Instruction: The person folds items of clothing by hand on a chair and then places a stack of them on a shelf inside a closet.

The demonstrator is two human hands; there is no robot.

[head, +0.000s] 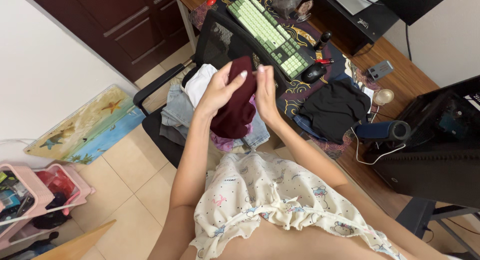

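A dark maroon garment (235,107) hangs in the air above a black office chair (155,125). My left hand (218,87) grips its upper left edge, and my right hand (264,90) pinches the upper right edge beside it. Under the garment, a heap of clothes (187,97) lies on the chair seat: white, blue denim and purple pieces. The garment's lower part drapes over that heap.
A wooden desk (400,72) carries a green keyboard (270,32), a black mouse (313,72), a black cloth (334,107) and a dark cylinder speaker (382,131). A pink basket (30,195) stands on the tiled floor at left, next to a beach-themed picture (85,125).
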